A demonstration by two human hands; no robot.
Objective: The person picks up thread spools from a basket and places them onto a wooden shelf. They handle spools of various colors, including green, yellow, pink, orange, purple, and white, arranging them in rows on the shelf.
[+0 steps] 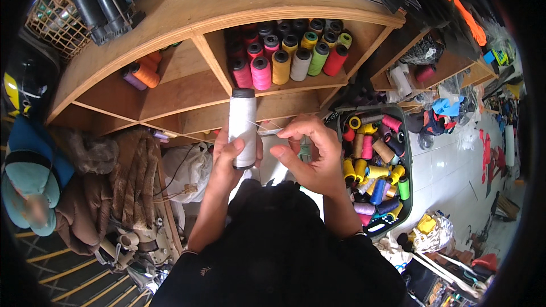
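My left hand (227, 156) is wrapped round a spool of white thread (243, 128) with black ends, held upright in front of the shelf. Its thumb presses on the near side of the spool. From the upper part of the spool a thin strand runs across to the fingertips of my right hand (311, 150). That hand is curved, the thumb apart from the index finger, and the strand seems caught at the fingers. Exactly where it is gripped is too fine to see.
A wooden shelf unit (216, 20) holds rows of coloured thread spools (280, 67) in one compartment and orange ones (145, 74) further left. At my right, a dark basket (406, 185) is heaped with mixed spools. Caps (31, 179) and brown cloth hang at the left.
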